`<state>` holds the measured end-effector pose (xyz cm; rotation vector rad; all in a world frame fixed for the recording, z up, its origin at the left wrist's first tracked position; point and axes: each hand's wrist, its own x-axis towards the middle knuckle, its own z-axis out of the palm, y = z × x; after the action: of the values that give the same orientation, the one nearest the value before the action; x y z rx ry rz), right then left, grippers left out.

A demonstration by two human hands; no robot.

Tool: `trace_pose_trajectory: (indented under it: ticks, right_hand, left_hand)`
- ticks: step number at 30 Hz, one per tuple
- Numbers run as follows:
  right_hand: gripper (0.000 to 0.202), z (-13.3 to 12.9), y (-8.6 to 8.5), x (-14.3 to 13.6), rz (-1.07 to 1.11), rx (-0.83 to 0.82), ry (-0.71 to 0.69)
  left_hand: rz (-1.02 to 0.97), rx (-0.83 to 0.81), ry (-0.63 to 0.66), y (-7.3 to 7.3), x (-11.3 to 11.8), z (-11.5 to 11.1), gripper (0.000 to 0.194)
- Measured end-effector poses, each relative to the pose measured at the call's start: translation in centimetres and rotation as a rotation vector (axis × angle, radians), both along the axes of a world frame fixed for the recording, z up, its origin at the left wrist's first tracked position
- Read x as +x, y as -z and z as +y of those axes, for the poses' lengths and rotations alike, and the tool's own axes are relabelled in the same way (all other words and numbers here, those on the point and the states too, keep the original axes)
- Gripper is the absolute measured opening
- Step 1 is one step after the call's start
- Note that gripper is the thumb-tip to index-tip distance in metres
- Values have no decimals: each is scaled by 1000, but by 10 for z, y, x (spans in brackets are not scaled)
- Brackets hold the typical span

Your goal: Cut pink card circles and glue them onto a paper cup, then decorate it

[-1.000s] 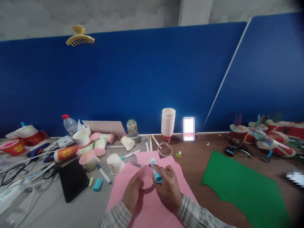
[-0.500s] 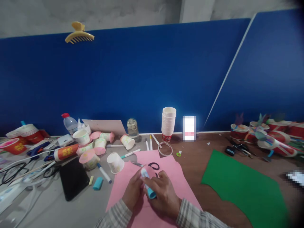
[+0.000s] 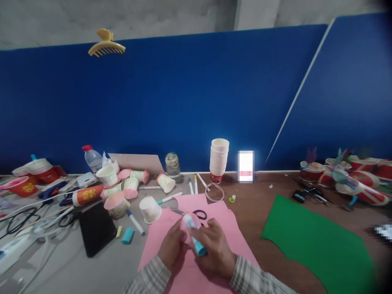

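My right hand (image 3: 216,249) is closed around a white and light-blue glue stick (image 3: 200,248), which tilts with its upper end against a small pink paper piece (image 3: 185,233). That piece is pinched by my left hand (image 3: 172,241); its full outline is hidden by the fingers. Both hands are over large pink sheets (image 3: 225,222). Just beyond them lies a pair of scissors (image 3: 200,214) with black handles, partly covered by the hands. A light-blue cap (image 3: 128,235) rests on the table to the left.
A white paper cup (image 3: 150,210) stands left of the sheets, near a black tablet-like slab (image 3: 99,228) and several pink-covered cups (image 3: 116,204). Behind are a cup stack (image 3: 219,159), a glass jar (image 3: 172,166) and a tape ring (image 3: 214,192). Green sheet (image 3: 315,241) lies right.
The glue stick has shifted slightly right and down along the small pink piece with my right hand. My left hand keeps its pinch. The whole view has moved a little.
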<state>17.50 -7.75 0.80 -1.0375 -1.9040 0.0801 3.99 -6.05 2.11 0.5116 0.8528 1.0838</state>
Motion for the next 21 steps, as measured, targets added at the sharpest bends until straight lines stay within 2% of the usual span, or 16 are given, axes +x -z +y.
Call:
trace_pose_trajectory:
  ticks: [3,9,15,18,21]
  right_hand:
    - [38,-6,-3,-4,-243,43,-127]
    - [35,-5,-10,-5,-281,57,-69]
    - [33,5,-4,2,-154,26,112]
    - [30,11,2,6,29,-38,254]
    - [35,13,6,6,243,-157,358]
  left_hand:
    - [21,52,-15,-4,2,-2,40]
    - [54,144,30,2,2,-4,14]
    - [94,88,-14,11,2,-2,44]
    - [72,31,5,12,0,0,54]
    - [47,-30,34,8,-2,1,67]
